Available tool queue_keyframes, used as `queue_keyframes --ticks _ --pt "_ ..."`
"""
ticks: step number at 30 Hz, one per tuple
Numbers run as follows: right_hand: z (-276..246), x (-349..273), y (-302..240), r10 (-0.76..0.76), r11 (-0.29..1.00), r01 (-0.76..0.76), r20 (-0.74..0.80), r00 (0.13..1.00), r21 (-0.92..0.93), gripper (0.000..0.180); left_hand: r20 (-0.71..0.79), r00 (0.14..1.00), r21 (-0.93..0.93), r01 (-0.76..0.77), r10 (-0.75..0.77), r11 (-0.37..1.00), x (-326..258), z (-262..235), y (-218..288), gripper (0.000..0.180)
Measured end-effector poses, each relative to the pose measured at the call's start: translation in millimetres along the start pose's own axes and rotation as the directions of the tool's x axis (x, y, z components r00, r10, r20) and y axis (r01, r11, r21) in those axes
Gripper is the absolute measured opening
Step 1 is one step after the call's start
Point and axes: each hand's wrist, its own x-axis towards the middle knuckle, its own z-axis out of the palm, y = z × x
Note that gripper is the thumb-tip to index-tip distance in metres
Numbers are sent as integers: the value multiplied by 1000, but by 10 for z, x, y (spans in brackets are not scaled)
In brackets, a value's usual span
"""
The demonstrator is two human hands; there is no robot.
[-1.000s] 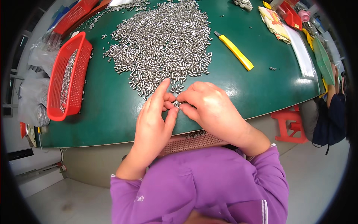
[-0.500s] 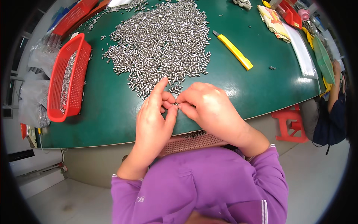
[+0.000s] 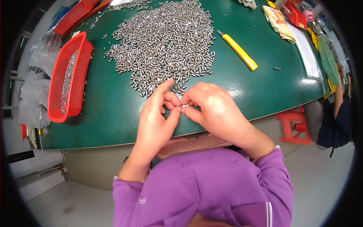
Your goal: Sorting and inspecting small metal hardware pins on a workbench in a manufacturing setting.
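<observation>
A wide heap of small silvery metal pins (image 3: 162,45) covers the middle of the green table (image 3: 106,113). Just in front of its near edge, the fingertips of my two hands meet. My left hand (image 3: 155,121) pinches with thumb and fingers, its index finger raised toward the heap. Opposite it, my right hand (image 3: 219,108) has thumb and index finger closed on a small metal pin (image 3: 184,106), of which a shiny bit shows. Whether the left fingertips hold a pin of their own is hidden.
A red basket (image 3: 84,73) with pins stands at the left. A pink basket (image 3: 194,146) with metal pieces sits under the table's front edge. Right of the heap lies a yellow utility knife (image 3: 240,52). Beyond are a folded cloth (image 3: 279,23), a red stool (image 3: 294,126) and another person (image 3: 334,121).
My right fingertips have shifted very slightly to the right, and more of the shiny metal shows between them. My left hand has barely moved.
</observation>
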Motion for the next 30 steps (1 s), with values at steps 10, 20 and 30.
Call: queue_keyframes --ticks 10,20,30 --pt "52 -26 17 -27 1000 28 -60 998 10 14 -56 998 5 -37 37 999 -37 33 -47 61" --pt "68 -85 -48 -28 996 19 -95 995 -92 18 -16 998 60 -56 57 997 -40 14 -63 62" --pt "-6 -36 -38 -80 996 78 -43 996 -45 24 -20 996 -30 -88 88 996 -48 6 -71 70"
